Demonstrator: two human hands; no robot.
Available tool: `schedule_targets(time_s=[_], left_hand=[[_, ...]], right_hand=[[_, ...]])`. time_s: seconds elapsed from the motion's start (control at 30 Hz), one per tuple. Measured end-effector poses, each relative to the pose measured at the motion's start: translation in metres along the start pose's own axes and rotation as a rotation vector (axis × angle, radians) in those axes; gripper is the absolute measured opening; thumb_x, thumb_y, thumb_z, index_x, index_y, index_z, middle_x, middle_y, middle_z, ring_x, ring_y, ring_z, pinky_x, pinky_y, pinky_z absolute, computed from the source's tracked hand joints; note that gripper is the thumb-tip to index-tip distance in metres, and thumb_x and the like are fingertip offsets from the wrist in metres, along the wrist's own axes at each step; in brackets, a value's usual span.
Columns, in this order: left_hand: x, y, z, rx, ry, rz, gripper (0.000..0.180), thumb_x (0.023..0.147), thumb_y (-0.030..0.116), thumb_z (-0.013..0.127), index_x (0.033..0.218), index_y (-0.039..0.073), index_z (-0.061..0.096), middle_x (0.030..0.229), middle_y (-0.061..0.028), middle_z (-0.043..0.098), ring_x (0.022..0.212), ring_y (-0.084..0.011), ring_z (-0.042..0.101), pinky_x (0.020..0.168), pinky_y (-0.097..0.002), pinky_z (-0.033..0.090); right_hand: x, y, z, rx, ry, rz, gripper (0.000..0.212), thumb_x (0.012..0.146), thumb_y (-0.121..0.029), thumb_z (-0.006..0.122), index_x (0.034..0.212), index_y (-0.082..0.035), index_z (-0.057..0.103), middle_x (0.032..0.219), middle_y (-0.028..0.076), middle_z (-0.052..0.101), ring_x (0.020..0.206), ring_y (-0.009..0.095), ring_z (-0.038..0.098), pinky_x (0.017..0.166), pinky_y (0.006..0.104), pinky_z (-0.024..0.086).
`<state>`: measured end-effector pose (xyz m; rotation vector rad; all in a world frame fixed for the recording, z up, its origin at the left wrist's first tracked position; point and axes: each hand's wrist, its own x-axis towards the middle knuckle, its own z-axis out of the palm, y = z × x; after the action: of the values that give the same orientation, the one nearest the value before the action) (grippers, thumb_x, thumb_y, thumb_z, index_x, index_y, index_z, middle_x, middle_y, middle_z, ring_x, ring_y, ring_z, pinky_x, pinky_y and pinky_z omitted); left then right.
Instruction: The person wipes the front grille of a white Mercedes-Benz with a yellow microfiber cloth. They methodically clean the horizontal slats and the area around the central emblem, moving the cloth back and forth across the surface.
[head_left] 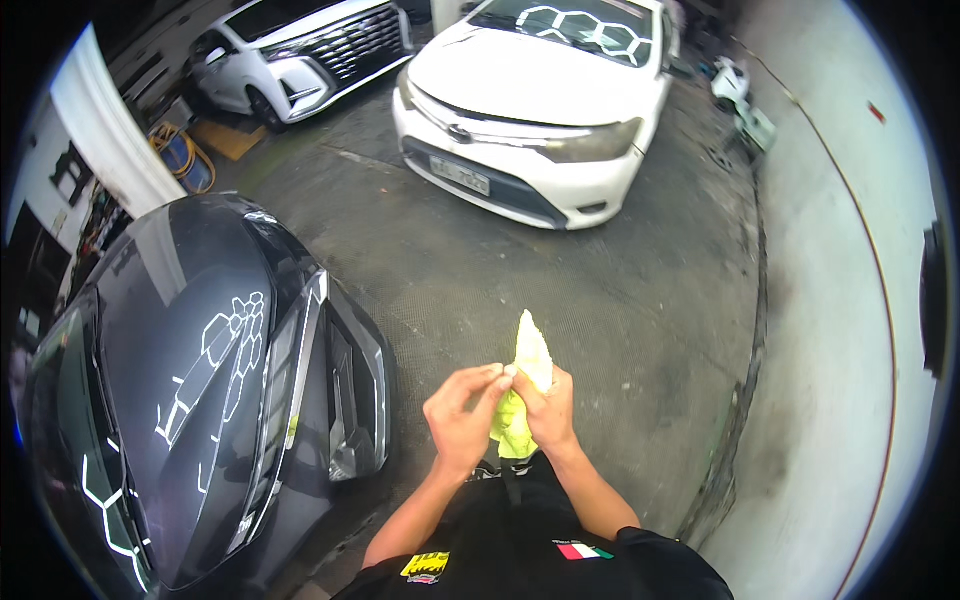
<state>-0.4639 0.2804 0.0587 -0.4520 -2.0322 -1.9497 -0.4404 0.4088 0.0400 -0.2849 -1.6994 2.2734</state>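
A bright yellow-green cloth (534, 352) is bunched in my right hand (552, 408). Its pointed end sticks up above my fist, and the rest hangs below toward my shirt. My left hand (465, 415) is closed in a pinch, thumb and forefinger together, right beside the cloth and my right thumb. Whatever lies between those left fingertips is too small to make out. Both hands are held in front of my body, above the floor.
A dark grey car (190, 300) stands close on my left. Ahead is a white car (540, 80), with another white vehicle (290, 50) at the far left. A pale wall (830, 330) with a hanging cable runs along my right. A coiled hose (182, 160) sits by a pillar.
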Motion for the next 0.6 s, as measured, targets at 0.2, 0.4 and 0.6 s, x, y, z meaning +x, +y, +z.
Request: schedule_targets(time_s=[0.2,0.4,0.6], left_hand=[[0.138,-0.060,0.020,0.293,0.162,0.162,0.012,0.090,-0.004,0.080,0.100,-0.005,0.075,0.104,-0.0197,0.079,0.094,-0.0261,0.079,0.085,-0.0336,0.063],[0.288,-0.187,0.016,-0.119,0.395,-0.179,0.009,0.098,0.000,0.073,0.104,-0.006,0.072,0.108,-0.0204,0.079,0.094,-0.0249,0.078,0.085,-0.0356,0.064],[0.485,-0.268,-0.026,-0.699,0.480,-0.504,0.016,0.104,0.018,0.071,0.108,0.003,0.068,0.108,-0.0168,0.077,0.093,-0.0213,0.075,0.084,-0.0316,0.061]], right_hand=[[0.171,0.004,0.039,-0.032,-0.164,0.118,0.014,0.100,-0.012,0.075,0.098,0.002,0.073,0.085,0.001,0.072,0.074,0.005,0.062,0.063,0.0249,0.050],[0.347,0.065,0.110,0.007,-0.209,0.085,0.016,0.099,-0.014,0.077,0.098,0.001,0.074,0.083,0.001,0.072,0.072,0.006,0.063,0.063,0.0255,0.050],[0.544,0.064,0.166,0.068,-0.238,0.252,0.025,0.096,-0.024,0.081,0.095,-0.001,0.071,0.083,0.002,0.070,0.070,0.009,0.065,0.064,0.0278,0.054]])
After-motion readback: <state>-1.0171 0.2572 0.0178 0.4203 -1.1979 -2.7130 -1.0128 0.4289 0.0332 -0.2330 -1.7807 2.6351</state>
